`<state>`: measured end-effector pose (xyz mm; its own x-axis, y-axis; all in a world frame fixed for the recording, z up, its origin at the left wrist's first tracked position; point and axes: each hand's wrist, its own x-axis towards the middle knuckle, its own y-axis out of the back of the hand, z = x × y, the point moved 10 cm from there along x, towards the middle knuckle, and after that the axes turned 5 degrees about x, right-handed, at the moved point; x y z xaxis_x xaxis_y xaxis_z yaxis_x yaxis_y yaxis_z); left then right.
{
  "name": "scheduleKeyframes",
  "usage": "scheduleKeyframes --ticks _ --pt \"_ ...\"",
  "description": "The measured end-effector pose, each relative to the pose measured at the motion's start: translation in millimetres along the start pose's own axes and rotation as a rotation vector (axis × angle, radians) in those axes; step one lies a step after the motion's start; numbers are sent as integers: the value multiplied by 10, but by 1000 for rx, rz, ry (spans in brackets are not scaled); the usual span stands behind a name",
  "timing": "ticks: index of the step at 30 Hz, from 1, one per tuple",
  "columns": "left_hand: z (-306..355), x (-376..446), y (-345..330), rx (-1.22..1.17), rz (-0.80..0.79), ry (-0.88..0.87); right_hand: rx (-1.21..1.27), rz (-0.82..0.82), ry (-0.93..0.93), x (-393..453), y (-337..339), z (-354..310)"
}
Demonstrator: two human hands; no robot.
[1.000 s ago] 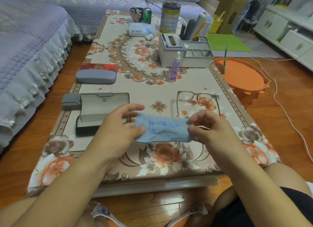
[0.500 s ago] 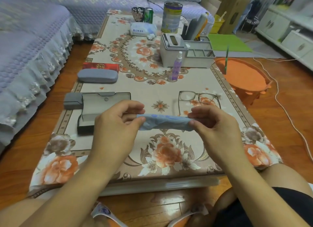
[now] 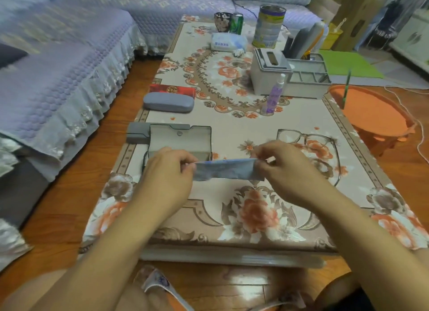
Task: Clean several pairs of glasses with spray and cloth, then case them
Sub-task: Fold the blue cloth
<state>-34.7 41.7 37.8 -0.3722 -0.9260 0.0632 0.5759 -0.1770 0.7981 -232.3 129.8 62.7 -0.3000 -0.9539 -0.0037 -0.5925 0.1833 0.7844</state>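
cloth (image 3: 226,169) pinched taut at mid-frame by left hand (image 3: 168,169) and right hand (image 3: 282,165); folding step, i judge; next, reach glasses (image 3: 306,146) at right.

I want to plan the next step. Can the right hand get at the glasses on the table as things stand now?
Probably yes, once freed. The glasses lie just beyond the right hand with nothing between, but it and the left hand both pinch the cloth.
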Motion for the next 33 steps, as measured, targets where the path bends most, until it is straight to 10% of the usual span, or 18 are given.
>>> scheduleKeyframes --ticks 7,17,33 --pt "-643 666 212 -102 -72 200 202 -66 -167 941 -677 -110" --pt "-931 908 -141 498 -259 109 -377 -381 -34 1212 -1141 -424" --pt "-665 776 -108 677 -50 -32 -490 -119 152 937 -1211 -410"
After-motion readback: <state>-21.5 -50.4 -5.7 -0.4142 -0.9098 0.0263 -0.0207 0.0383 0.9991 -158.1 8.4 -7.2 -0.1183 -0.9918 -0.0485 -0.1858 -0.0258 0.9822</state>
